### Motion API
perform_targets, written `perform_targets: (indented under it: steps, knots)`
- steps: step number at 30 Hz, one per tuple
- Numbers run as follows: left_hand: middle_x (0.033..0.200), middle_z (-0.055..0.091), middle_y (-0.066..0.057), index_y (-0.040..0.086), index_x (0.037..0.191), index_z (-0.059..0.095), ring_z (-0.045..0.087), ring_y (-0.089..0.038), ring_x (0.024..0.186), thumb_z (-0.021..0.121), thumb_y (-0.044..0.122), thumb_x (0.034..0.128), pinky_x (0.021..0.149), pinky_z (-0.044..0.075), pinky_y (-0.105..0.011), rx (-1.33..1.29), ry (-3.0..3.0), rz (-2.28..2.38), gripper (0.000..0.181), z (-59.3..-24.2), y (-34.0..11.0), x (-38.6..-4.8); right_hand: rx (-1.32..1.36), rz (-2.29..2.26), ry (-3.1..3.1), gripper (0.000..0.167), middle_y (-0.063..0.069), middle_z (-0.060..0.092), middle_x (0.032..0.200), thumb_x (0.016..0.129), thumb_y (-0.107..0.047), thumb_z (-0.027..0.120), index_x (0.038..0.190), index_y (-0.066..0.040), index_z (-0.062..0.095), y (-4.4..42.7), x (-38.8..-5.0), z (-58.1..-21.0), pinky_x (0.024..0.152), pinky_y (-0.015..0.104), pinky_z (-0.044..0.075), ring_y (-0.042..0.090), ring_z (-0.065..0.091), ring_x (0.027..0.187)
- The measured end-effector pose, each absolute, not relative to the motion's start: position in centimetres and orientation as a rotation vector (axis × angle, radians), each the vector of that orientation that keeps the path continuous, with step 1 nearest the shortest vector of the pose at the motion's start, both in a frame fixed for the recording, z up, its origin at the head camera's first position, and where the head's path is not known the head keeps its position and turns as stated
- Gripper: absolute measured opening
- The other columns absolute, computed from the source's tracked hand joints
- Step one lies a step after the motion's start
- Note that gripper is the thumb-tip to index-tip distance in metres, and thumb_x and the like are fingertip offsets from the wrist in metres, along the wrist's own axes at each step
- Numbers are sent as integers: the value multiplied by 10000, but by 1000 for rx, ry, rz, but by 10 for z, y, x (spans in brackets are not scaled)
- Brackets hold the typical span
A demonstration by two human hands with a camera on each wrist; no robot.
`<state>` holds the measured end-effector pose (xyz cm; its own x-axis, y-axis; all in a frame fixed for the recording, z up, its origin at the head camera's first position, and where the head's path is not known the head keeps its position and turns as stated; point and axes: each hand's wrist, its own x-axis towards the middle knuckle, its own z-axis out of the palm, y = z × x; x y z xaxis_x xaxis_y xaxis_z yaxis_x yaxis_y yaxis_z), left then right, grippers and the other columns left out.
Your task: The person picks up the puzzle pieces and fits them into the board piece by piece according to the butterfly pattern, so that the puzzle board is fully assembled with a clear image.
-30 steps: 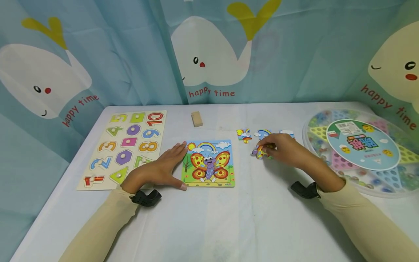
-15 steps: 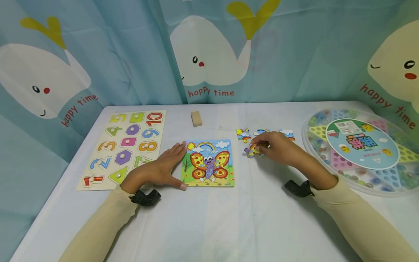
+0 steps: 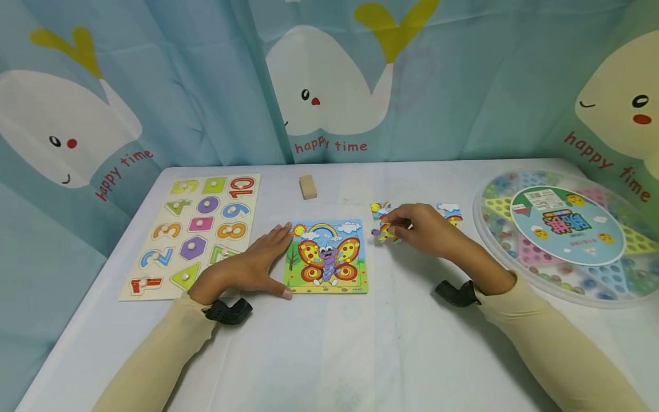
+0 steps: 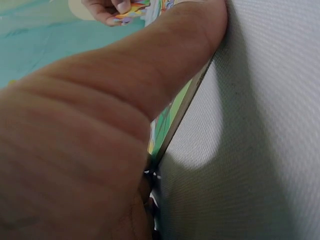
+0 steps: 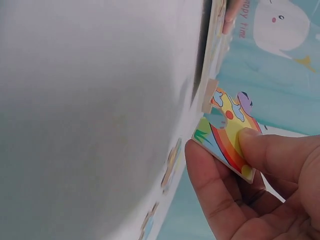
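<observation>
Our left hand (image 3: 249, 266) is spread wide, thumb and fingertips at the left corners of the butterfly puzzle board (image 3: 329, 257). Our right hand (image 3: 424, 229) pinches a butterfly-wing piece (image 5: 231, 129); it has moved leftward, bringing the piece near the board's right edge. Beyond lie a sun piece (image 3: 380, 209) and, near the table's (image 3: 334, 355) far edge, a wooden block (image 3: 308, 187).

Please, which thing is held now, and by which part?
The right hand pinches a puzzle piece near one edge, thumb on its printed face. The left hand rests against the butterfly board, gripping nothing.
</observation>
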<state>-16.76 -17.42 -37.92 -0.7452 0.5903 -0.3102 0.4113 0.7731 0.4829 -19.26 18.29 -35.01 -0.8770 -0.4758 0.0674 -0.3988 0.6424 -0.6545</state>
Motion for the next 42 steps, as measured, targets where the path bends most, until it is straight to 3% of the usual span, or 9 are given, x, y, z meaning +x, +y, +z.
perform_targets:
  steps: [18,42]
  knots:
    - [1624,-98,-32,87,1568,47,-116,-222,1469,800,540,723,1173,8,-471,752,2510,537,1219,-378,-175,-168,-830,-1157,2660,147,53,667,824,900,50,628,1027,29,699,156,-192,-345,576,265,480,170,656,688]
    - [1623,-96,-33,78,1566,54,-117,-217,1467,806,538,718,1174,14,-460,760,2513,536,1224,-380,-174,-168,-936,-1016,2573,108,-12,676,844,891,12,653,961,-36,719,116,-185,-349,708,295,504,128,584,782]
